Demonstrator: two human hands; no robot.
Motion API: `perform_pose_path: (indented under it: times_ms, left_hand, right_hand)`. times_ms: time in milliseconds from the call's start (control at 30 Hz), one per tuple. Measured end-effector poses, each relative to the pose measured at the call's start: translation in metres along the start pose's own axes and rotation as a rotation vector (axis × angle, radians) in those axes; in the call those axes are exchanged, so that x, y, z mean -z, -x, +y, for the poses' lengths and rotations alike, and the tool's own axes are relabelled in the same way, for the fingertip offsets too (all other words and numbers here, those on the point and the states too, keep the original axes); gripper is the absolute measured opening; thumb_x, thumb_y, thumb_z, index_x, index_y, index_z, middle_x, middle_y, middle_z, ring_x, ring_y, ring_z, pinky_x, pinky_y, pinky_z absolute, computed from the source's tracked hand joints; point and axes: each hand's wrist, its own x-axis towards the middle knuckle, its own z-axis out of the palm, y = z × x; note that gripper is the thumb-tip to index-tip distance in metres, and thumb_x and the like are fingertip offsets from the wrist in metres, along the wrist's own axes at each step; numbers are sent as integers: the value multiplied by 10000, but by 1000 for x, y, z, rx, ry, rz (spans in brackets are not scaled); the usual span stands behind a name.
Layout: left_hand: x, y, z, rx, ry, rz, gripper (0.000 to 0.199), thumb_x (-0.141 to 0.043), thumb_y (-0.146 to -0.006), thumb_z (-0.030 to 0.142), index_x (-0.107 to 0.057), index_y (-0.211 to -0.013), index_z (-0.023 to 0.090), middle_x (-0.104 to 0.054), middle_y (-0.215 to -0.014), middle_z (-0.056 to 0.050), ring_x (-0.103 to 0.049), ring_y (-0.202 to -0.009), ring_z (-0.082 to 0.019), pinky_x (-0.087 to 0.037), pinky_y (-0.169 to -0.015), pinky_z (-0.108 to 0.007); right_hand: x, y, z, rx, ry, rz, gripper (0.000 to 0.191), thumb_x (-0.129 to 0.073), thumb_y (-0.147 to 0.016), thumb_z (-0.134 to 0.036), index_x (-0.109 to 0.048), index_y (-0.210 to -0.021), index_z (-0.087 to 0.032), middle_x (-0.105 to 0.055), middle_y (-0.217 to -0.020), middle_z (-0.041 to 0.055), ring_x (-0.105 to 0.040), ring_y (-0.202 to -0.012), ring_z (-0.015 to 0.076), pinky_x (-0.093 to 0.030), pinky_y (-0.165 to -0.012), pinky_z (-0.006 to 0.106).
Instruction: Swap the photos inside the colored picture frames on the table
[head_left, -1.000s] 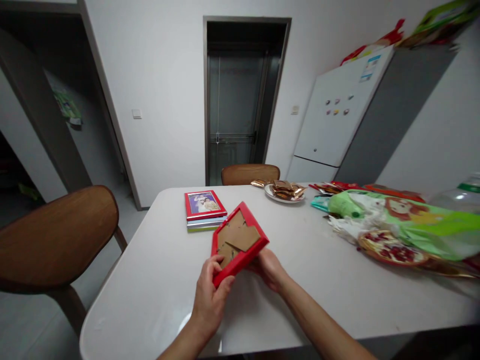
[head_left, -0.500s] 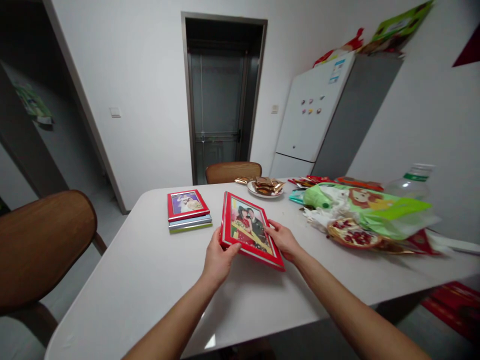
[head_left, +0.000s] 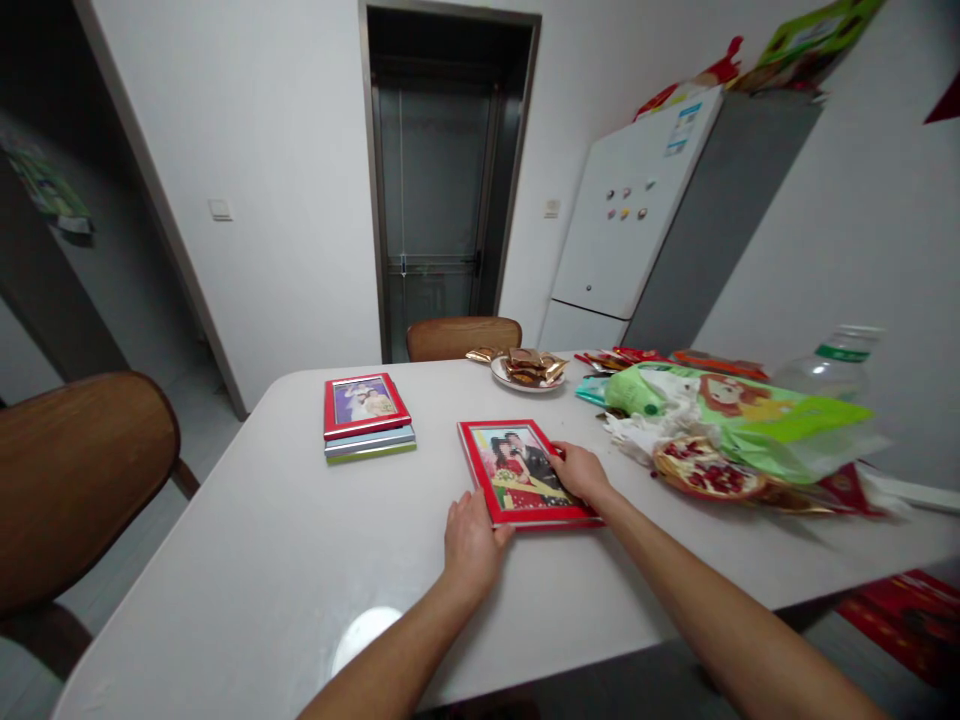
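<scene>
Frame (head_left: 519, 474), red-edged and face up, lies on or just above the white table (head_left: 285, 570), to the right of the stacked frames (head_left: 368, 410). From my distant seat I see my left hand (head_left: 474, 540) closed around its near-left corner and my right hand (head_left: 582, 474) with fingers over the right edge; whether those grip, I can't tell. I'd judge a level hold best, with light, even pressure at the rim and none on its face.
</scene>
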Motion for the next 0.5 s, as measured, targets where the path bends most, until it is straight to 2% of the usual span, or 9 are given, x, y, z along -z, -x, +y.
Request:
perform_pose_path:
  times_ms: [100, 200, 300, 400, 500]
  left_hand:
    - [5, -1, -12, -2, 12, 18, 465, -579, -676, 263, -466, -1115, 160, -513, -1174, -105, -401, -1132, -242, -207, -988, -356]
    - [29, -10, -34, 51, 61, 91, 536, -576, -680, 266, -425, -1167, 102, -448, -1240, -151, -391, -1149, -240, -245, -974, -315]
    - [65, -24, -62, 152, 138, 231, 511, -519, -730, 284, -404, -1177, 65, -445, -1232, -185, -409, -1138, -251, -281, -947, -329]
    - [100, -34, -91, 224, 241, 370, 429, -508, -745, 302, -454, -1123, 105, -498, -1184, -156, -450, -1100, -240, -321, -907, -329]
    - [120, -37, -113, 254, 364, 464, 355, -552, -725, 302, -512, -1038, 138, -559, -1108, -117, -484, -1060, -219, -345, -880, -309]
  right_hand:
    - [-3, 2, -8, 39, 57, 19, 281, -463, -752, -270, -607, -971, -168, -650, -864, 108, -576, -779, 187, -409, -692, 263]
    - [-13, 4, -33, 134, 103, 51, 304, -438, -763, -255, -581, -1011, -152, -618, -957, 128, -543, -880, 212, -387, -760, 303]
    - [-35, 9, -80, 397, 156, 64, 342, -398, -772, -222, -541, -1064, -117, -572, -1058, 128, -492, -976, 213, -342, -845, 319]
    - [-64, 16, -140, 602, 143, -5, 364, -423, -766, -245, -509, -1107, -152, -542, -1125, 70, -459, -1021, 179, -320, -876, 272]
    - [-90, 21, -193, 741, 138, -61, 415, -463, -748, -264, -453, -1158, -200, -482, -1200, 48, -418, -1066, 185, -325, -863, 284]
